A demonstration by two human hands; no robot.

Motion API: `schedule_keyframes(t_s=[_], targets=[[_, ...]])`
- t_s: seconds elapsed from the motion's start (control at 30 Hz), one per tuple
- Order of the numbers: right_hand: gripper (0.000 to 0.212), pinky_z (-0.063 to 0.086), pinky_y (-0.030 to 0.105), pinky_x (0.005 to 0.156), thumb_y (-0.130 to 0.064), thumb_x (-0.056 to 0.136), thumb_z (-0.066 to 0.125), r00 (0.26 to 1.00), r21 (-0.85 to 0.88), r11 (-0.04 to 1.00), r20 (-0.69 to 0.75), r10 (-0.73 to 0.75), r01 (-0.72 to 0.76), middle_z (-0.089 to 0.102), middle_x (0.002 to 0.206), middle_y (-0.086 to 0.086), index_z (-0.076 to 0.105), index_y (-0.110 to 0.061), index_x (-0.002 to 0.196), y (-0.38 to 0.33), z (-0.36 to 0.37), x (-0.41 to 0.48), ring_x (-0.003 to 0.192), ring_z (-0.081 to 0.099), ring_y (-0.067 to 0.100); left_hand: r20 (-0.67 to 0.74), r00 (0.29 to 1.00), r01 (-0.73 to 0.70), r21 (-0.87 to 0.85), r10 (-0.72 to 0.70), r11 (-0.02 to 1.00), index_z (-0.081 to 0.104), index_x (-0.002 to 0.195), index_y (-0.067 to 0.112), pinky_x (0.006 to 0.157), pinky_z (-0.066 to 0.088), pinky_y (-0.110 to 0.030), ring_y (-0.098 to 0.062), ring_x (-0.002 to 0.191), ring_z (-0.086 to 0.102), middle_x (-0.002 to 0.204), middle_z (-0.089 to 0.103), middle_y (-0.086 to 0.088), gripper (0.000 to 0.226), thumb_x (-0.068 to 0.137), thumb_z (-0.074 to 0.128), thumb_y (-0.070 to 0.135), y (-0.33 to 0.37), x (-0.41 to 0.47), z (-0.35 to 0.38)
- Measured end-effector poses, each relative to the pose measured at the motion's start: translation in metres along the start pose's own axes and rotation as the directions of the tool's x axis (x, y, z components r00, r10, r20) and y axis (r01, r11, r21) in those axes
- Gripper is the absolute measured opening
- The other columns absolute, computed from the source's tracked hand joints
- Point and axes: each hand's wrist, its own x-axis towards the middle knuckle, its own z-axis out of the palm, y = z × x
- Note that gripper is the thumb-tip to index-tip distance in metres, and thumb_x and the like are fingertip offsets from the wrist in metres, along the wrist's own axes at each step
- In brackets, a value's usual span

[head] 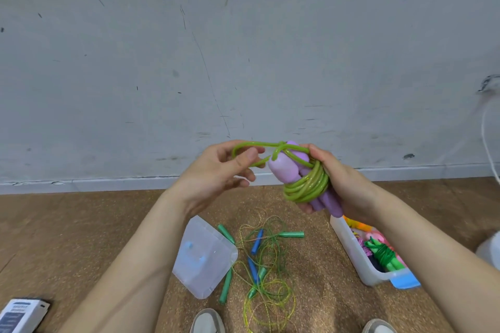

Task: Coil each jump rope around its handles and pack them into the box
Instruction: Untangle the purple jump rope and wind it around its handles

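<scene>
In front of me I hold a jump rope with two purple handles [281,167] side by side and a lime-green cord [308,183] coiled round them. My right hand [341,183] grips the handles and the coil. My left hand [221,173] pinches the loose loop of the cord, which crosses over the handle tops. Below on the floor stands a clear plastic box [359,259] that holds a green coiled rope [382,252] and other coloured bundles. My right forearm hides part of the box.
A clear box lid [205,257] lies on the brown floor. Beside it is a tangle of loose ropes [266,270] with green and blue handles. A white carton [20,315] lies at the lower left. My shoes [207,322] show at the bottom edge. A grey wall stands close ahead.
</scene>
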Motion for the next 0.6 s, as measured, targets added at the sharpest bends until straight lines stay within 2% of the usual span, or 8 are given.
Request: schedule_keyframes(t_s=[0.1, 0.2, 0.23, 0.3, 0.37, 0.47, 0.53, 0.6], targets=[[0.052, 0.037, 0.029, 0.051, -0.048, 0.096, 0.029, 1.0, -0.047, 0.999, 0.028, 0.007, -0.005, 0.056, 0.054, 0.013, 0.058, -0.008, 0.116, -0.002, 0.002, -0.002, 0.047, 0.048, 0.024, -0.185, 0.983, -0.009, -0.08, -0.006, 0.997, 0.065, 0.098, 0.009, 0.054, 0.05, -0.019, -0.013, 0.055, 0.057, 0.079, 0.064, -0.006, 0.025, 0.089, 0.057, 0.031, 0.001, 0.004, 0.0], [0.042, 0.043, 0.023, 0.058, -0.033, 0.103, 0.026, 0.997, -0.242, 0.968, 0.046, -0.06, 0.069, 0.06, 0.059, -0.004, 0.051, -0.003, 0.119, -0.005, 0.008, -0.007, 0.056, 0.054, 0.009, -0.264, 0.959, 0.046, -0.204, -0.101, 0.978, 0.058, 0.101, 0.013, 0.055, 0.05, -0.024, -0.016, 0.058, 0.056, 0.082, 0.061, -0.008, 0.042, 0.072, 0.066, 0.043, 0.0, 0.007, 0.013], [0.039, 0.047, 0.024, 0.064, -0.034, 0.103, 0.029, 0.996, -0.279, 0.956, 0.05, -0.073, 0.084, 0.064, 0.069, -0.004, 0.053, -0.008, 0.12, -0.006, 0.011, -0.008, 0.064, 0.058, 0.008, -0.267, 0.953, 0.083, -0.228, -0.144, 0.97, 0.057, 0.101, 0.015, 0.063, 0.053, -0.029, -0.02, 0.065, 0.057, 0.085, 0.062, -0.01, 0.048, 0.067, 0.068, 0.046, -0.001, 0.008, 0.016], [0.033, 0.052, 0.039, 0.081, -0.044, 0.101, 0.036, 0.992, -0.352, 0.929, 0.078, -0.097, 0.118, 0.066, 0.101, 0.004, 0.057, -0.026, 0.119, -0.007, 0.016, -0.009, 0.089, 0.064, 0.018, -0.223, 0.949, 0.174, -0.223, -0.224, 0.959, 0.057, 0.102, 0.019, 0.084, 0.052, -0.046, -0.026, 0.08, 0.061, 0.093, 0.066, -0.014, 0.052, 0.063, 0.07, 0.05, -0.003, 0.008, 0.02], [0.037, 0.046, 0.047, 0.098, -0.056, 0.096, 0.035, 0.983, -0.552, 0.815, 0.132, -0.127, 0.18, 0.067, 0.112, -0.005, 0.054, -0.037, 0.12, -0.006, 0.019, -0.009, 0.107, 0.062, 0.017, -0.159, 0.949, 0.251, -0.145, -0.273, 0.957, 0.058, 0.104, 0.022, 0.09, 0.05, -0.046, -0.025, 0.08, 0.066, 0.088, 0.071, -0.012, 0.05, 0.065, 0.067, 0.053, -0.002, 0.006, 0.018], [0.05, 0.047, 0.041, 0.088, -0.07, 0.088, 0.024, 0.974, -0.781, 0.581, 0.174, -0.147, 0.227, 0.067, 0.098, -0.012, 0.047, -0.04, 0.12, -0.004, 0.018, -0.01, 0.095, 0.06, 0.008, -0.093, 0.939, 0.331, -0.031, -0.332, 0.943, 0.059, 0.109, 0.024, 0.084, 0.051, -0.038, -0.025, 0.083, 0.063, 0.083, 0.073, -0.008, 0.054, 0.064, 0.068, 0.052, 0.0, 0.004, 0.008], [0.051, 0.046, 0.036, 0.076, -0.072, 0.087, 0.021, 0.971, -0.856, 0.462, 0.171, -0.168, 0.231, 0.063, 0.08, -0.016, 0.044, -0.04, 0.119, -0.006, 0.016, -0.011, 0.075, 0.054, 0.002, -0.06, 0.931, 0.357, -0.055, -0.36, 0.932, 0.059, 0.112, 0.019, 0.075, 0.054, -0.031, -0.025, 0.082, 0.062, 0.087, 0.07, -0.011, 0.053, 0.066, 0.071, 0.042, 0.001, 0.004, 0.003], [0.051, 0.04, 0.032, 0.067, -0.074, 0.085, 0.019, 0.968, -0.889, 0.398, 0.163, -0.191, 0.228, 0.057, 0.068, -0.022, 0.04, -0.043, 0.119, -0.005, 0.016, -0.011, 0.064, 0.048, 0.001, -0.069, 0.942, 0.314, -0.166, -0.328, 0.935, 0.057, 0.117, 0.012, 0.064, 0.057, -0.025, -0.02, 0.074, 0.066, 0.091, 0.067, -0.013, 0.05, 0.071, 0.072, 0.022, 0.001, 0.004, -0.002]])
